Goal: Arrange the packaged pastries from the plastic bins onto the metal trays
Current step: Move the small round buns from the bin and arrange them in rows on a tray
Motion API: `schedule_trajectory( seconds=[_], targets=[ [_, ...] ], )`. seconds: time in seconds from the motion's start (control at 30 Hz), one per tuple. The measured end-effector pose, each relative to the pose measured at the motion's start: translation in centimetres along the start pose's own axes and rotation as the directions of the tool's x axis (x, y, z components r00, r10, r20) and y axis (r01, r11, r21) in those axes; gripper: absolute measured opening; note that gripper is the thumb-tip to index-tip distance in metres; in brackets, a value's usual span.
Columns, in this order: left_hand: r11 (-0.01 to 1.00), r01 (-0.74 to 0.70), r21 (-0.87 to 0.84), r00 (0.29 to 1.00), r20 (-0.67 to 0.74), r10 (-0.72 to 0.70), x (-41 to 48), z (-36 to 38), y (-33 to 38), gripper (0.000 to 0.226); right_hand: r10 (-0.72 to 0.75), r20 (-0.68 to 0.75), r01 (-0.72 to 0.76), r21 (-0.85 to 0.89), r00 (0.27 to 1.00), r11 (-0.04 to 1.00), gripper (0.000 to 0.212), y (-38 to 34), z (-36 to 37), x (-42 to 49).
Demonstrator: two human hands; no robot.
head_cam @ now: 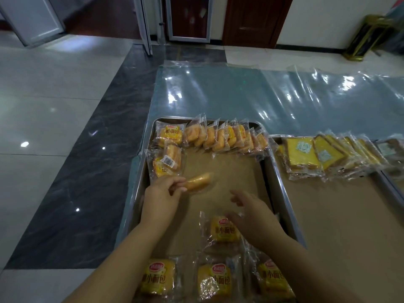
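My left hand [162, 194] pinches a wrapped yellow bun [200, 182] by its end, holding it over the paper-lined metal tray [271, 180]. My right hand [251, 213] hovers just right of it with fingers loosely spread, above another packaged bun [220, 229] lying flat on the paper. A row of packaged buns [227, 136] stands on edge along the tray's far side. Two more lie stacked at the left side [167, 162]. Three packaged buns [215, 281] lie along the near edge.
A second lined tray [341, 226] to the right holds a row of wrapped yellow cake slices [323, 156]. A third tray [391, 149] shows at the far right. Clear plastic sheeting [251, 95] covers the table beyond. Tiled floor lies to the left.
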State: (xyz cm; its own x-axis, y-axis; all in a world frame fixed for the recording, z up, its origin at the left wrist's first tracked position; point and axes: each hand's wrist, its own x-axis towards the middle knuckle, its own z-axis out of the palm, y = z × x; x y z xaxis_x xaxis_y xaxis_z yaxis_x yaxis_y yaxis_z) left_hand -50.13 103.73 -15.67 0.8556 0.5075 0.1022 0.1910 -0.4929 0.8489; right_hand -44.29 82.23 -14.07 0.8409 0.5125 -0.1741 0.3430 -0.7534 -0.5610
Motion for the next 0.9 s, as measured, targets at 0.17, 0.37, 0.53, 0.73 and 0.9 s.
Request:
schedule_trajectory(
  seconds=[0.17, 0.37, 0.53, 0.73, 0.9],
  targets=[
    [0.928, -0.373, 0.014, 0.924, 0.091, 0.370, -1.7, -0.6, 1.1, 0.024, 0.035, -0.031, -0.023, 0.322, 0.999, 0.947, 0.055, -1.8, -0.2, 0.3],
    [0.870, -0.494, 0.015, 0.856, 0.183, 0.483, -3.0, -1.6, 0.6, 0.031, 0.051, -0.121, 0.003, 0.409, 0.991, 0.912, 0.033, -2.0, -0.8, -0.5],
    [0.834, -0.537, 0.125, 0.841, 0.164, 0.516, -3.3, -2.1, 0.6, 0.039, 0.060, -0.132, -0.001, 0.409, 0.989, 0.913, 0.031, -1.7, -0.5, -1.5],
    [0.785, -0.569, 0.246, 0.822, 0.207, 0.531, -4.1, -3.3, 0.3, 0.030, 0.072, 0.069, -0.096, 0.459, 0.995, 0.883, 0.034, -2.8, -0.4, -1.6],
    [0.733, -0.589, 0.341, 0.805, 0.325, 0.496, -5.1, -5.5, -1.0, 0.036, 0.113, 0.313, -0.322, 0.772, 0.943, 0.549, 0.015, -4.7, 0.6, -0.5]
  ],
)
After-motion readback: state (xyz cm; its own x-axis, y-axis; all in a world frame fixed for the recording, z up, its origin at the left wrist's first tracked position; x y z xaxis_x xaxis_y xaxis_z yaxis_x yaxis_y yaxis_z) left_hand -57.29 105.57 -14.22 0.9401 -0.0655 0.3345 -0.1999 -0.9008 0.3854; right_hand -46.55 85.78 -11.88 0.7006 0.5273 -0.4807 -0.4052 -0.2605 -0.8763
